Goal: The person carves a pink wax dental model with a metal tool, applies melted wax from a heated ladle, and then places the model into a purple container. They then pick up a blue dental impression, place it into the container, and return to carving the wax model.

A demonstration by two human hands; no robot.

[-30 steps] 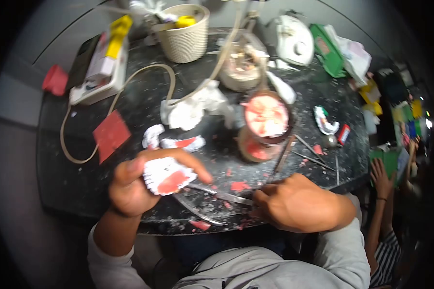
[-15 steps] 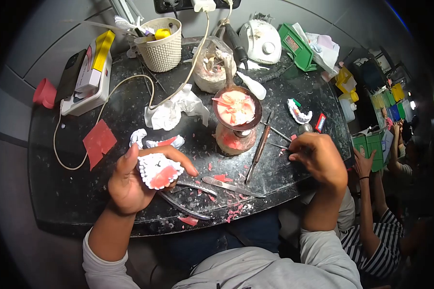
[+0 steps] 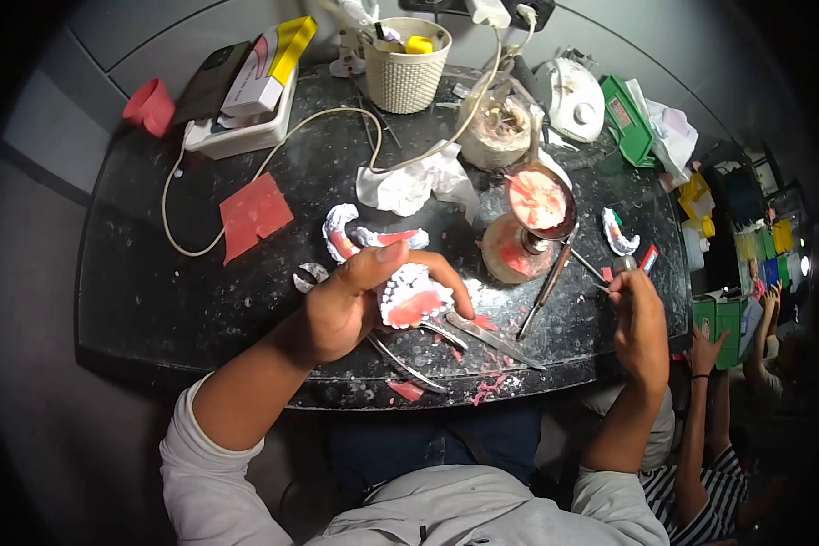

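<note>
My left hand (image 3: 341,314) is closed round a white plaster dental cast (image 3: 409,282) with pink wax on it, its row of teeth facing up. At the right, my right hand (image 3: 642,323) is pinched on a thin metal tool (image 3: 599,287), mostly hidden by the fingers. Between the hands, a small pan (image 3: 569,223) of pink and pale wax sits above a round burner (image 3: 508,259). Beside it lies a wax carver with a brown handle (image 3: 551,287). A flat knife (image 3: 496,341) and a pair of curved metal handles (image 3: 405,364) lie near the cast.
More cast pieces (image 3: 339,227) lie behind my left hand, with a pink wax sheet (image 3: 255,214) further left. Crumpled tissue (image 3: 409,187), a cable, a woven basket (image 3: 408,77) and a white box (image 3: 246,136) stand behind. At the right, another person's hand (image 3: 708,350) touches a green box (image 3: 723,318).
The view has swung, so the table's things appear further right. My left hand has brought the cast slightly nearer the burner. My right hand has turned and sits lower, still pinched.
</note>
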